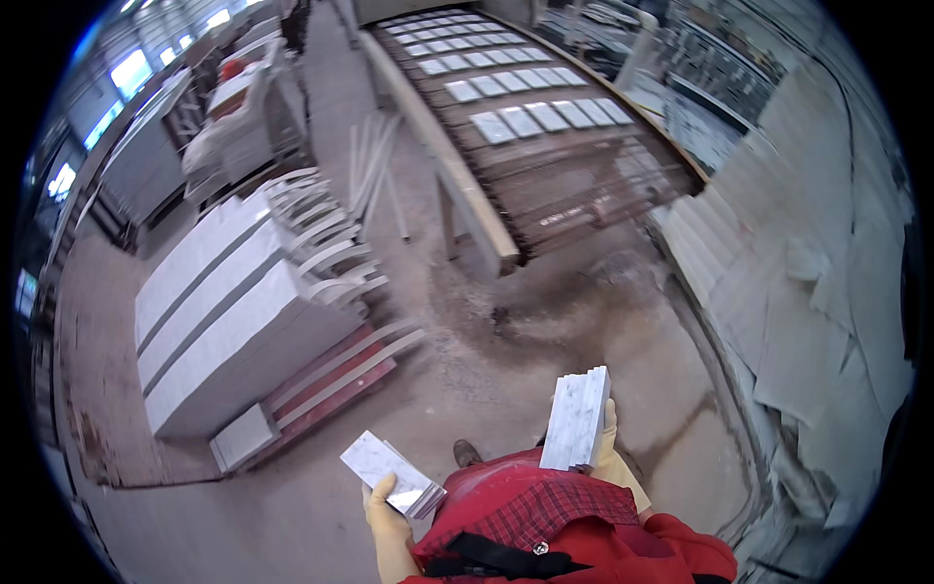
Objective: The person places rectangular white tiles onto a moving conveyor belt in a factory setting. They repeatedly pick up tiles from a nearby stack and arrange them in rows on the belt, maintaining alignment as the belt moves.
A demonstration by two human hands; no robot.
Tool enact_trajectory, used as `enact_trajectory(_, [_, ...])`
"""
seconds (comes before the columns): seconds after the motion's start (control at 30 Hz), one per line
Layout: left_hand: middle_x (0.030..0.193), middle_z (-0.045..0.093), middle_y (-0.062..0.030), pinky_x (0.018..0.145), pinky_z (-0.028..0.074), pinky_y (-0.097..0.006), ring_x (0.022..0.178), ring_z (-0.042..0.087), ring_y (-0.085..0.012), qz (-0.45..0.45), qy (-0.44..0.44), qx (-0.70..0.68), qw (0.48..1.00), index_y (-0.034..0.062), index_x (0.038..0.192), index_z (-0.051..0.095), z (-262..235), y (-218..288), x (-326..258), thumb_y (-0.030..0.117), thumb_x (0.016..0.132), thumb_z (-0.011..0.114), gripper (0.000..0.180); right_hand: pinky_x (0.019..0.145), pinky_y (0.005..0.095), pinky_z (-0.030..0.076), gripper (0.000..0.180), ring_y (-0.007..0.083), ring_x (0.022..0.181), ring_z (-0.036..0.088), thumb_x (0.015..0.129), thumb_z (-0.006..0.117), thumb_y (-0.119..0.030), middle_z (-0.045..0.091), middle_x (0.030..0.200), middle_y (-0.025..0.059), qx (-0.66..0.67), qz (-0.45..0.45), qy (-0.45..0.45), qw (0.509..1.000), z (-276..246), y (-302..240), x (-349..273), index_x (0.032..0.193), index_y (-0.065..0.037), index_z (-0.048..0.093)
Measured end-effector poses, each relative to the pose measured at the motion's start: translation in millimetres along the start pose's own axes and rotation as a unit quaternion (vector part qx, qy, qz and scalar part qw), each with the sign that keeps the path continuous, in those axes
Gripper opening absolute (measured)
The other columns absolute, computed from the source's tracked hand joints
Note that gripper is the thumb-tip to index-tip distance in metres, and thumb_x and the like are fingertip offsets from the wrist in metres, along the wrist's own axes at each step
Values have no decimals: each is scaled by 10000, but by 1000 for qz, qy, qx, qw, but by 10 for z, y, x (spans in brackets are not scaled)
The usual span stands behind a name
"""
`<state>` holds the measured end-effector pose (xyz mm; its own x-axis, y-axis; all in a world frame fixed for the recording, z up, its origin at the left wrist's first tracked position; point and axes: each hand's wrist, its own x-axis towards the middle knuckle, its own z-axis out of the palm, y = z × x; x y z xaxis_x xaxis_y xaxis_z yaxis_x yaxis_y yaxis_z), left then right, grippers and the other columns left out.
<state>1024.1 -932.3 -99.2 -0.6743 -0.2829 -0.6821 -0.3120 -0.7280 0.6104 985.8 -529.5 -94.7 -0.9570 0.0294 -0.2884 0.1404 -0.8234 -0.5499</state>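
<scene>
My left hand [388, 511], in a cream glove, grips a small stack of white, grey-veined stone tiles [382, 459] low in front of me. The thumb lies over the stack's top face; the other fingers are hidden beneath. On the other side, my gloved right hand [611, 456] is closed round the right side of a thicker stack of similar stone tiles [574, 420]. That stack is tilted, with its long edges pointing away from me, and it hides part of the fingers. Both stacks are off the floor, close to my red apron [545, 506].
Ahead, a roller conveyor [584, 185] carries rows of pale tiles on its farther part. Large stacks of white stone tiles [233, 331] stand on a pallet [350, 375] to the left. Wooden strips [370, 165] lie beyond it. Big pale slabs [808, 224] line the right side.
</scene>
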Motion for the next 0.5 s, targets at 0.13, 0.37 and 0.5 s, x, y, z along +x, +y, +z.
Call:
enact_trajectory(0.13, [1455,676,-160,1138,539,-487,1313,681,-352,-32,-49,59,997,25,1582,527,888,-293,82,44,901,707,705,1030,517,581,930,311,1238,688,912,715,-784,682,1457,122,81,-109,73,988,-162,-626,-159,1595,-175,549])
enact_trajectory(0.37, [1456,677,-149,1147,535,-469,1313,681,-337,-77,-116,113,984,41,1579,532,2686,-1022,16,94,915,702,688,828,539,672,930,356,1012,783,896,717,-807,731,1383,167,122,-174,124,969,-1115,-1697,-123,1580,-197,565])
enact_trajectory(0.5, [1453,675,-150,1114,567,-497,1307,683,-348,-102,-132,106,980,57,1576,530,3495,-1378,-74,84,903,709,697,911,537,631,917,348,1121,730,914,693,-804,687,1449,133,116,-176,99,973,-1263,-2293,-28,1608,-225,534])
